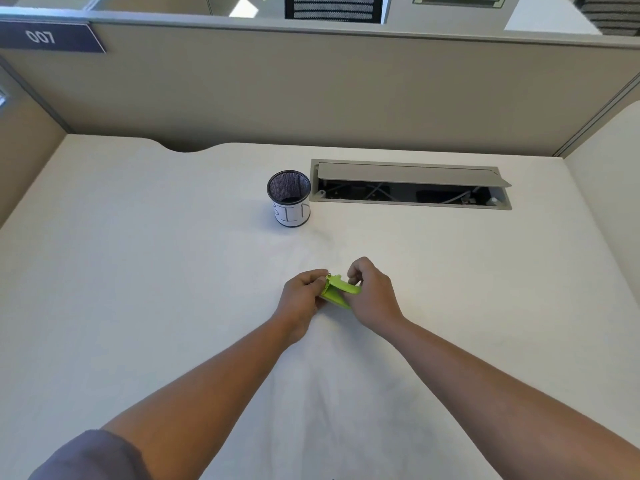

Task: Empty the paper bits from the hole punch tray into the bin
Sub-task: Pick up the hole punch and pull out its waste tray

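Observation:
A small lime-green hole punch [337,292] sits between my two hands near the middle of the white desk [138,271]. My left hand [302,299] pinches its left end with fingers curled. My right hand [372,292] grips its right end from above. The punch's handle looks lifted away from its base. A small black mesh bin [289,197] with a white paper label stands upright farther back, well apart from both hands. No paper bits are visible.
An open cable hatch [410,185] with a raised grey flap lies in the desk right of the bin. Beige partition walls [311,91] close the desk at the back and sides. A notch cuts the desk's back edge at the left.

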Demonstrator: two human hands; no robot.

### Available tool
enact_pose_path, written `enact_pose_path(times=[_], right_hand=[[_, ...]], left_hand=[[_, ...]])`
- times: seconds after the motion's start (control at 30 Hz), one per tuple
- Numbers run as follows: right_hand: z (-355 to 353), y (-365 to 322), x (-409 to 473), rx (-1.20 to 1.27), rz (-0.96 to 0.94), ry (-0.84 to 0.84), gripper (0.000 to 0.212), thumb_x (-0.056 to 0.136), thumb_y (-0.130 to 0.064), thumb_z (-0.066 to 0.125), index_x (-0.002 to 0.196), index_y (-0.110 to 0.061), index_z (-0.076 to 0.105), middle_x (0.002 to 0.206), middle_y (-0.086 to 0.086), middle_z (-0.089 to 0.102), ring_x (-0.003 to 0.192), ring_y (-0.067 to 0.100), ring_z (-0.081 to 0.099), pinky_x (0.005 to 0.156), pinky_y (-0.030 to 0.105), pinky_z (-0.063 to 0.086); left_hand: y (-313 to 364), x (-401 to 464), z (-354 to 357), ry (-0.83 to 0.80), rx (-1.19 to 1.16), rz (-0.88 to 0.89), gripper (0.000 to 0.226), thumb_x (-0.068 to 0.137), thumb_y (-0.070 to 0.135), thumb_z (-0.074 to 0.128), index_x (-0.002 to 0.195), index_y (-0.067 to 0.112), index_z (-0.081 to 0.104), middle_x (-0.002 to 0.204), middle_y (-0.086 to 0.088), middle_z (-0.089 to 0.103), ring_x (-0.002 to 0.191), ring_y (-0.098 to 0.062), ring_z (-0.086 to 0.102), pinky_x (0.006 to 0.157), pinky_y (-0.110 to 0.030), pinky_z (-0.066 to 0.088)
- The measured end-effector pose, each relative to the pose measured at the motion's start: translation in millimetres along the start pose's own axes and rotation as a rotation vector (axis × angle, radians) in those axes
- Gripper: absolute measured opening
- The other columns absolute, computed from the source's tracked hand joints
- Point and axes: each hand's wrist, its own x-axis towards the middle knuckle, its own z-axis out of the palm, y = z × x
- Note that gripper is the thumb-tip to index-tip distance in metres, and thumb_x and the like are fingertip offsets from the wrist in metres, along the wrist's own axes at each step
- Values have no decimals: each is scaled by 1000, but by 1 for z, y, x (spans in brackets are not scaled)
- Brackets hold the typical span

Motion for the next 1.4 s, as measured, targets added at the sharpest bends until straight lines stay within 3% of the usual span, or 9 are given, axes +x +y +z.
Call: enact_pose_path(times=[0.07,0.17,0.33,0.47,0.57,0.77,0.93,1.07,1.4], right_hand=[[1,-3,-2,8,-23,21,28,79,-10,74,88,-23,50,83,-8,57,72,10,50,60,28,40],[1,-6,-5,13,-58,43,27,80,-16,76,92,-24,53,86,-10,59,73,3,51,59,20,37],[0,-23,-8,22,-32,66,35,74,-41,71,105,-27,59,93,-12,63,82,11,61,64,31,50],[-3,-39,-10,13,6,67,48,67,-47,70,111,-31,61,89,-15,63,76,7,62,62,29,49],[-3,-47,-12,-2,17,54,41,61,-44,70,99,-38,60,81,-17,64,74,3,62,61,29,52],[-3,-55,-12,-7,54,31,43,58,-44,69,101,-41,63,84,-17,68,77,1,64,64,26,53],[-1,-59,-14,38,87,66,35,55,-51,66,89,-43,64,64,-20,64,63,-2,62,53,20,42],[-1,-63,-16,43,98,93,39,53,-54,66,91,-45,65,69,-37,61,65,-7,60,52,20,41],[-1,-62,-20,127,46,157,29,55,-47,68,83,-43,63,62,-33,60,61,-5,59,48,9,35]], left_hand=[[3,-2,5,9,-160,-44,17,102,6,54,109,4,70,99,-14,72,88,-21,71,80,-32,61],[7,-7,14,-9,-318,-92,14,96,12,62,92,6,74,87,-7,71,75,-17,71,69,-27,60],[15,-11,21,-57,-406,-145,37,105,37,51,108,6,71,100,-13,79,87,-22,77,75,-32,61],[18,-15,26,-111,-438,-182,49,106,51,38,115,12,68,99,-10,80,87,-22,77,74,-33,60],[19,-16,29,-138,-493,-222,57,105,57,31,112,16,71,96,-8,79,85,-24,77,75,-34,60],[19,-17,31,-193,-545,-258,64,101,57,32,92,12,76,85,-9,75,77,-24,74,68,-29,60],[20,-18,31,-208,-549,-280,48,94,53,41,85,15,68,79,-6,71,71,-24,71,64,-30,58],[20,-18,32,-206,-556,-275,48,89,51,42,81,13,69,77,-7,70,69,-24,71,64,-30,58],[24,-20,40,-229,-503,-227,24,74,38,55,73,16,64,71,-3,67,63,-20,68,58,-25,54]])
